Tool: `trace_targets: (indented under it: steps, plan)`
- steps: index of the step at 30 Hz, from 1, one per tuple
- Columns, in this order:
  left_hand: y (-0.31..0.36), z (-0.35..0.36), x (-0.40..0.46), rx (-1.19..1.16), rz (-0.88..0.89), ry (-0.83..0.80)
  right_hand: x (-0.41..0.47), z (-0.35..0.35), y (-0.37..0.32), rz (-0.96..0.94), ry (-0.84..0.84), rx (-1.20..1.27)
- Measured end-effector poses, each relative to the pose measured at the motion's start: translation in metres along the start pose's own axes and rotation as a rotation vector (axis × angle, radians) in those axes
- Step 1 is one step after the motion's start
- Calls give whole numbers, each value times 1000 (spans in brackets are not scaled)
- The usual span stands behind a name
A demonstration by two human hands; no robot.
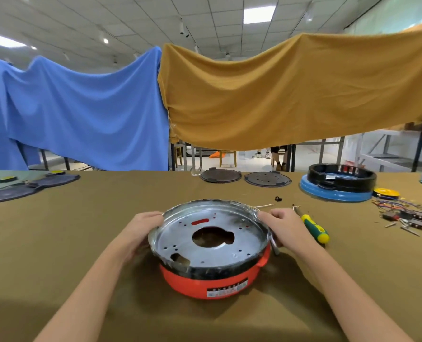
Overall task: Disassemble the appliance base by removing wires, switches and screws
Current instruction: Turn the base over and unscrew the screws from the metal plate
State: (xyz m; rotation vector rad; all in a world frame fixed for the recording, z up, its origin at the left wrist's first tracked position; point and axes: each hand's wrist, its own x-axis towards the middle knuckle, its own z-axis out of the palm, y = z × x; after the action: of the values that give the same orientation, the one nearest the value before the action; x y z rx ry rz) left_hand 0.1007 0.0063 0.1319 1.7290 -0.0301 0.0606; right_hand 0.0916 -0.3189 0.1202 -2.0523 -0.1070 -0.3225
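Observation:
A round appliance base (212, 282) with an orange-red shell and a black band sits on the brown table in front of me. A shiny metal plate (242, 245) with a big central hole and several small holes lies in its top, tilted up toward me. My left hand (141, 228) grips the plate's left rim. At the right rim, my right hand (282, 225) curls its fingers round the edge. A green and yellow screwdriver (314, 229) lies just right of my right hand.
Removed wires and switches (407, 214) lie at the right. A blue and black base (338, 185) stands at the back right beside a yellow spool (386, 193). Two dark round plates (244, 177) lie at the table's far edge. More dark plates (27, 186) sit at the far left.

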Motion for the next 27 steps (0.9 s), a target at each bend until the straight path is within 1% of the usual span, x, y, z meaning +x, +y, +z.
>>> trace_targets:
  steps: [1, 3, 5, 7, 8, 9, 11, 12, 14, 15, 17, 19, 21, 22, 25, 27]
  plan:
    - [-6, 2, -3, -65, -6, 1, -1, 0, -1, -3, 6, 1]
    - [-13, 7, -5, -170, 16, 57, -2, 2, -2, -2, 3, -5]
    - [-15, 10, -6, -214, 62, 85, -1, 2, -3, 49, 56, 112]
    - [-16, 11, -7, -223, 95, 57, 5, -6, -2, 147, 210, 300]
    - [-18, 10, -7, -220, 105, 31, 9, -14, 0, 179, 302, 330]
    - [-18, 10, -8, -217, 111, 12, 13, -24, 3, 199, 377, 304]
    - [-19, 9, -5, -212, 121, 18, 20, -44, 13, 203, 463, 129]
    - [-21, 9, -2, -209, 127, 33, 21, -52, 19, 213, 467, -32]
    - [-23, 9, 2, -193, 141, 82, 20, -63, 33, 281, 394, -379]
    - [-24, 9, 2, -188, 150, 103, 19, -65, 43, 323, 333, -499]
    - [-25, 9, 1, -200, 184, 115, 14, -64, 57, 375, 245, -601]
    - [-26, 8, -1, -225, 210, 95, 11, -60, 65, 359, 237, -640]
    - [-24, 7, -4, -234, 204, 28, 10, -59, 66, 325, 287, -611]
    - [-24, 6, -5, -238, 192, -6, 9, -60, 65, 314, 333, -555]
    - [-25, 7, -4, -264, 163, -54, 5, -68, 62, 291, 537, -321]
    - [-26, 7, -2, -264, 154, -52, 2, -73, 60, 226, 637, -266]
